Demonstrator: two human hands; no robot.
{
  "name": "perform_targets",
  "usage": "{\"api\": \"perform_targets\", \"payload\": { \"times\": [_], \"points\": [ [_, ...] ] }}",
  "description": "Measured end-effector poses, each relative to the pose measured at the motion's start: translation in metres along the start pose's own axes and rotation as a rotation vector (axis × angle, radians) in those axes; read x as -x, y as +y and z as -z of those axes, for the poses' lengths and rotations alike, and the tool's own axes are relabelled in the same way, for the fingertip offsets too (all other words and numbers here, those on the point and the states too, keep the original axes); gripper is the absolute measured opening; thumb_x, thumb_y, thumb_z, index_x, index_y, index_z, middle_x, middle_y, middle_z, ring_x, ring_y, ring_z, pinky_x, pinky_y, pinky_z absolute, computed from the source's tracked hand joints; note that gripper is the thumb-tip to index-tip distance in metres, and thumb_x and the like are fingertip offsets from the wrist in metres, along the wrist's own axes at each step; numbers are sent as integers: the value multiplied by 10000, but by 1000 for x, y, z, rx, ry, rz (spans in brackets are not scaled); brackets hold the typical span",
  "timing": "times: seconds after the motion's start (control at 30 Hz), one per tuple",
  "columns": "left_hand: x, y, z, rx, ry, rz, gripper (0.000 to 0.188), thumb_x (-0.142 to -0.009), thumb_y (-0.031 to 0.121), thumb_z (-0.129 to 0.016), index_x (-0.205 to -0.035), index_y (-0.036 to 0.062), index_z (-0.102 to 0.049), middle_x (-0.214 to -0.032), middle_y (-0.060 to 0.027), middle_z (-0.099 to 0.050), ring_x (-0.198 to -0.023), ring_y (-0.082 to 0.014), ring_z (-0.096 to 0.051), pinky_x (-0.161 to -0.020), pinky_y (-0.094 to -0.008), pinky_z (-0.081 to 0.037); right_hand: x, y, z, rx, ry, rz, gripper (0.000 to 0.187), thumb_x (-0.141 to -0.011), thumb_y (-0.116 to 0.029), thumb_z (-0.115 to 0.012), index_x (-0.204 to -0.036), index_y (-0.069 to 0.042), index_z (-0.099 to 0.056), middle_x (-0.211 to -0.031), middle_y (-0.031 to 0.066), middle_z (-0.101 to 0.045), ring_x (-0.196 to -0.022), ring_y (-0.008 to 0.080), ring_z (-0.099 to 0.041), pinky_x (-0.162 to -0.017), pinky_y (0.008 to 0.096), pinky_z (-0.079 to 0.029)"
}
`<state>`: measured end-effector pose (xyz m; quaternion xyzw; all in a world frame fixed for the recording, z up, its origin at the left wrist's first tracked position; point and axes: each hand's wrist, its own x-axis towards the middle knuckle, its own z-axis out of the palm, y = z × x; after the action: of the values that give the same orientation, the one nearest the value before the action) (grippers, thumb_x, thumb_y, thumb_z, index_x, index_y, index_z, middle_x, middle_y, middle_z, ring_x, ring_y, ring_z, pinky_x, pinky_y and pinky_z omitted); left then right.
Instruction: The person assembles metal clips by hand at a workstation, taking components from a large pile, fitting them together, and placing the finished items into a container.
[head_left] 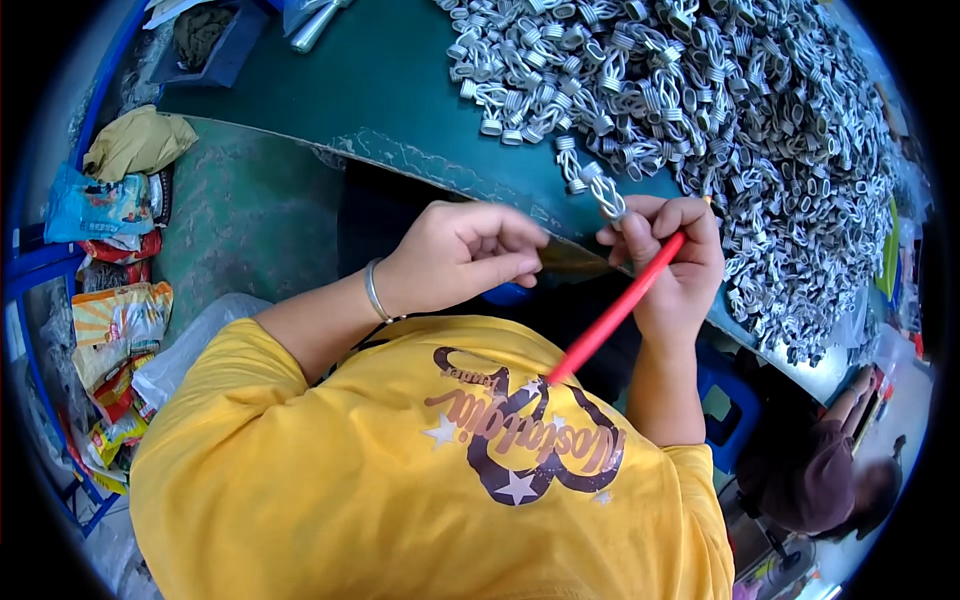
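Note:
My right hand [672, 262] is closed around a long red stick-like tool [615, 318], which slants down toward my yellow shirt. Between its thumb and forefinger I pinch the end of a small grey cord loop [604, 192] with a ribbed collar, just over the table edge. Another such grey piece [571, 166] lies right beside it on the table. My left hand [470, 255], with a bangle at the wrist, hovers left of the tool. Its fingers are curled, its thumb apart from them, and nothing shows in between.
A large heap of similar grey loops [700, 90] covers the right of the green table [370, 75]. A grey bin [215, 45] stands at the far left. Colourful packets [115, 325] fill a blue rack at left. Another person [815, 480] is at the lower right, near a blue stool [730, 400].

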<state>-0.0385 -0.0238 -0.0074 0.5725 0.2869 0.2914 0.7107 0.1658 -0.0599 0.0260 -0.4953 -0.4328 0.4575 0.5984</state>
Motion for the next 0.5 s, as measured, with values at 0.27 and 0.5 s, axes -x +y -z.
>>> {"api": "perform_targets", "payload": {
  "times": [0.27, 0.5],
  "points": [
    [-26, 11, -15, 178, 28, -181, 335, -833, -65, -617, -1159, -58, -538, -959, -108, -597, -871, -155, -631, -756, -253, -536, 11, 10, 15, -159, -122, -78, 200, -868, 55, -564, -831, -63, -407, -936, 162, -628, -711, 125, -626, -561, 183, -476],
    [-27, 8, -15, -97, 27, -378, 288, -772, -90, -670, -1049, -44, -604, -963, -101, -584, -828, -121, -599, -687, -218, -513, 19, 24, 21, 162, -121, 265, 305, -771, 127, -641, -834, -41, -394, -1009, 202, -610, -856, 159, -618, -681, 225, -521]
  ]
}}
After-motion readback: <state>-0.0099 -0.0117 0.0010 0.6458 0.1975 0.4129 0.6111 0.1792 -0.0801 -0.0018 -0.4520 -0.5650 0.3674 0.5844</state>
